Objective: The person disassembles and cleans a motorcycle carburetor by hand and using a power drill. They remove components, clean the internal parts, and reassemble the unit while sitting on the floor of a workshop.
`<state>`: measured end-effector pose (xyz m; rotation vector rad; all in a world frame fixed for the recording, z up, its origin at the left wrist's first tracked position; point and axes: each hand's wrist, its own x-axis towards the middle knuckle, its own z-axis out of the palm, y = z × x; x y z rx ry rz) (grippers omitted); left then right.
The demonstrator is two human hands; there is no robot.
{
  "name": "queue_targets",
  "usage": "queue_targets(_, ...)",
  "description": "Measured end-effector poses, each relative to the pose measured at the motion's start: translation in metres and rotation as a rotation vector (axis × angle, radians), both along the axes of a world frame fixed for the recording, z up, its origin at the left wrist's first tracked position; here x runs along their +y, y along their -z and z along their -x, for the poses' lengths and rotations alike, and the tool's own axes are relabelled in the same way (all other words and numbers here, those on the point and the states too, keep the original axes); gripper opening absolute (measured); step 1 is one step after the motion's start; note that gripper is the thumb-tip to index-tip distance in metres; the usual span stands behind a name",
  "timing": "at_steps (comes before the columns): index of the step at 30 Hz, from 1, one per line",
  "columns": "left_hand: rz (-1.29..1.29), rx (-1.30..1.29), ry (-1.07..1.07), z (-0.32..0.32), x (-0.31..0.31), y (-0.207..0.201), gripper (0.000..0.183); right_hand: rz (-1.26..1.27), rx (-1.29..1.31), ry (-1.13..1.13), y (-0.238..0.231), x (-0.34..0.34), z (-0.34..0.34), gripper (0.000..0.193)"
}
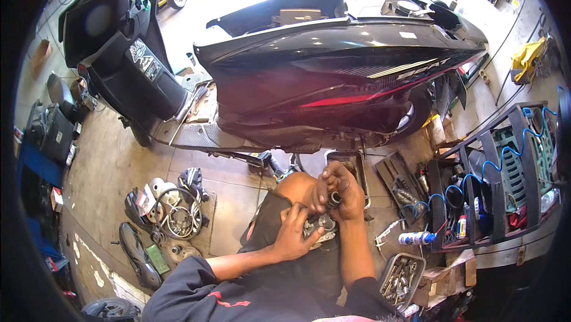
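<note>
In my lap rests a grey cast-metal engine part (322, 225) with a round opening, perhaps a carburettor. My left hand (292, 231) is wrapped around its left side, with the thumb along the near edge. Just above it, my right hand (347, 194) is raised with bent fingers and grips a small dark round part with a ringed end (335, 198). The fingers of both hands are close together, and they hide much of each part.
A black and red scooter (333, 78) stands ahead. Loose scooter parts (178, 212) lie on the floor at left. On the right are a socket case (401, 182), a metal tray of tools (403, 280), a blue-and-white spray can (417, 238) and a black rack (470, 203) with a blue coiled hose.
</note>
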<state>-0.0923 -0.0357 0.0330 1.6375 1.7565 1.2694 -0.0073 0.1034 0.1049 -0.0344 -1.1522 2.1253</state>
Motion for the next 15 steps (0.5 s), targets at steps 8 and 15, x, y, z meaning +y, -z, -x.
queue_targets(8, 0.004, -0.053, -0.006, -0.003, -0.002, 0.005, 0.064, 0.072, -0.041, -0.272, 0.003, 0.005, 0.002, 0.038)
queue_targets(15, -0.056, -0.023, 0.006, -0.004, 0.002, 0.009, 0.057, 0.077, -0.337, 0.559, -0.011, -0.037, 0.014, 0.022)
